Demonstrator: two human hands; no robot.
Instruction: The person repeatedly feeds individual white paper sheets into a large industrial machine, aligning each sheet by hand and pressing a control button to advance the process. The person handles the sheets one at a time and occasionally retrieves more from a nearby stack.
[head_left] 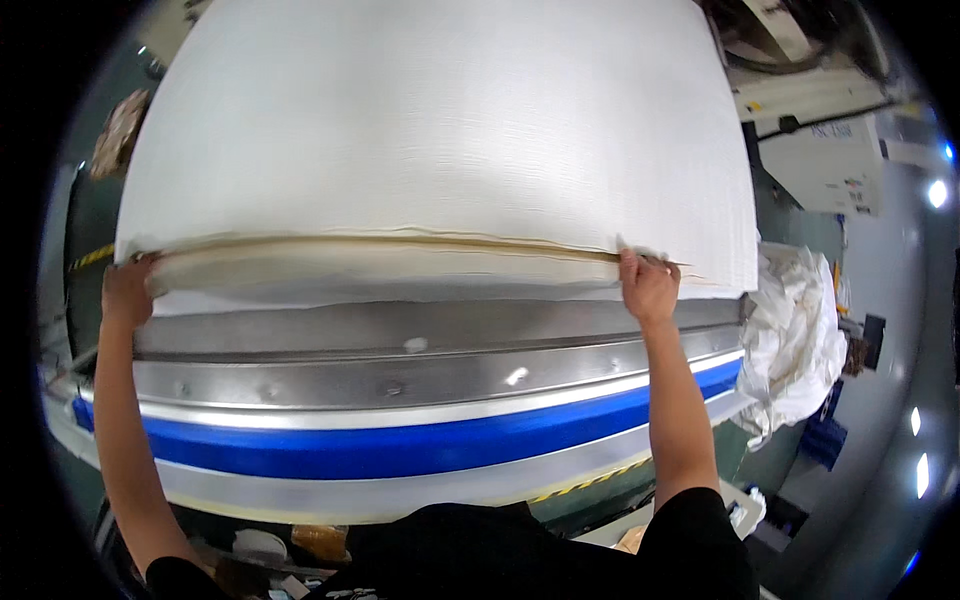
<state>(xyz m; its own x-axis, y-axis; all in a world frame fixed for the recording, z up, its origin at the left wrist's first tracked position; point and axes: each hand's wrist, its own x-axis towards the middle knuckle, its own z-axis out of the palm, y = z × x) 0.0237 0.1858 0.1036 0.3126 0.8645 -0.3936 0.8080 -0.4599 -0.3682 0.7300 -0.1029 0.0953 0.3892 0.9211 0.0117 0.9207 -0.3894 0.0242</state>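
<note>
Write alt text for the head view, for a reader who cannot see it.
A person's bare left hand and right hand, spread wide apart, grip the near edge of wide white sheeting. Nearer the person run a metal ledge and a blue band; crumpled white material hangs at the right.

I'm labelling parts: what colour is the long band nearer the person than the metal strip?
Long band: blue; best in head view.
</note>
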